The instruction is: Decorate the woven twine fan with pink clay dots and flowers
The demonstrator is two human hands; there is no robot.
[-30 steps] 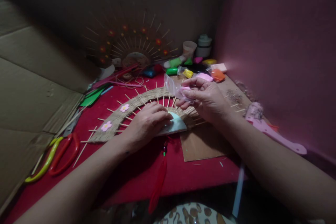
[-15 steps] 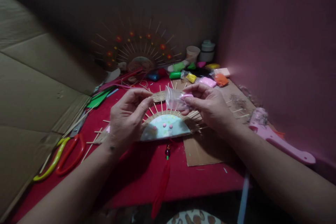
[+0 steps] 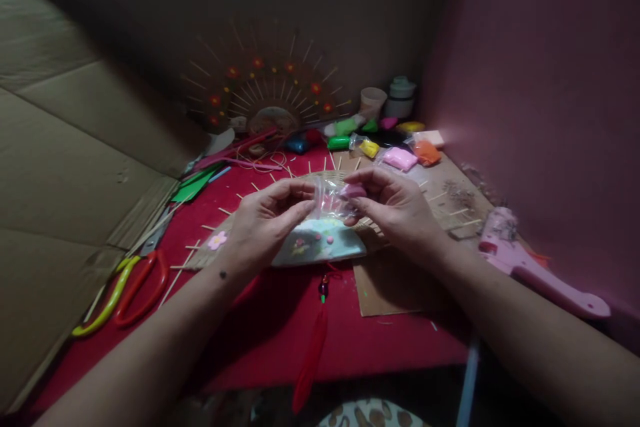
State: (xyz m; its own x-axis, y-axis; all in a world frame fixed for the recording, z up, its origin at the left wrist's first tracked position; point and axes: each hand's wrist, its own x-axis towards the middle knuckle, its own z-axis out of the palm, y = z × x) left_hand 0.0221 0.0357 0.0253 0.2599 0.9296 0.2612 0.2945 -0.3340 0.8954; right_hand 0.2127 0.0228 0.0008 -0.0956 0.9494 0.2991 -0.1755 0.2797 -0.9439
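Observation:
Between my hands is a small clear plastic bag (image 3: 330, 199) with a lump of pink clay (image 3: 353, 191) at its right end. My left hand (image 3: 273, 217) pinches the bag's left edge between thumb and fingers. With thumb and fingers closed on the clay end, my right hand (image 3: 393, 207) grips the other side. Below them lies a fan-shaped craft of woven straw and thin sticks, its pale blue half-circle panel (image 3: 320, 245) bearing small pink balls. A pink flower (image 3: 217, 240) sits on its left part. From its bottom hangs a red tassel (image 3: 311, 360).
Scissors (image 3: 143, 287) with red and yellow handles lie at left, a pink glue gun (image 3: 545, 277) at right. Packets of coloured clay, such as an orange one (image 3: 427, 152), lie behind. A finished fan (image 3: 273, 90) leans at the back. Cardboard (image 3: 75, 147) walls the left side.
My left hand has moved right and taken hold of the bag's left edge. The pink flower on the fan has come into fuller view. The whole view has shifted slightly.

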